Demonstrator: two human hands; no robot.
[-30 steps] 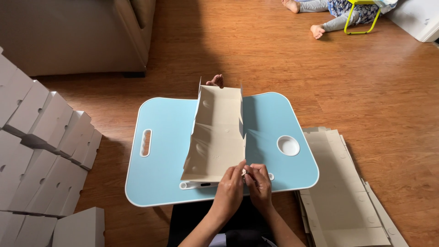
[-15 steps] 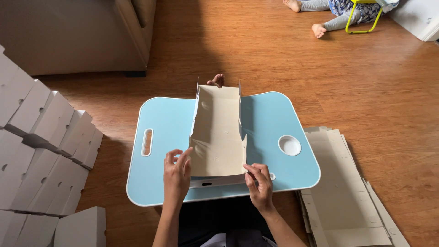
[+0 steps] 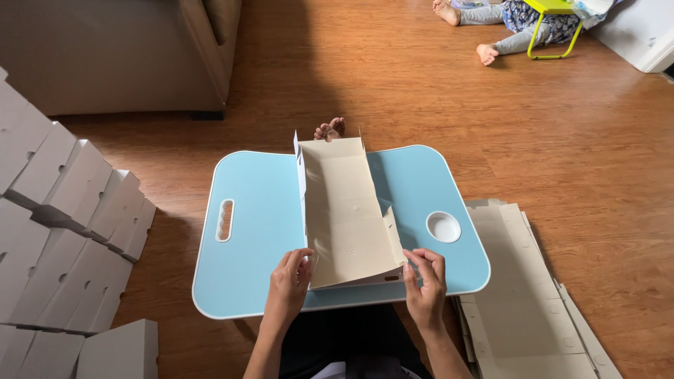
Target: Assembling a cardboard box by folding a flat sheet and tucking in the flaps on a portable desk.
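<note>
Since the view 1 second earlier, the 2 hands have separated from a joined position at the near right corner of the carton blank and now sit at opposite near corners. The half-formed cardboard carton blank [image 3: 345,210] lies lengthwise on the light blue lap tray [image 3: 246,281], with its far end panel and left side wall raised and its near edge lifted slightly off the tray. The left hand [image 3: 290,284] has its fingers curled around the near left corner, thumb on top, gripping the edge. The right hand [image 3: 425,281] pinches the near right corner below a small side tab [image 3: 391,226]. Risk 1: uneven pull from the 2 hands could skew the fold line and crease the panel off its score. Risk 2: the raised left wall is held by nothing at the far end and could fall flat if the blank is tugged toward the body. Risk 3: the blank could slide across the smooth tray, since only the near edge is restrained. Folded white boxes [image 3: 63,231] are stacked to the left on the wooden floor [image 3: 562,126]; flat blanks [image 3: 533,302] lie to the right. Another person's bare feet [image 3: 463,31] show at the far edge, well apart.
</note>
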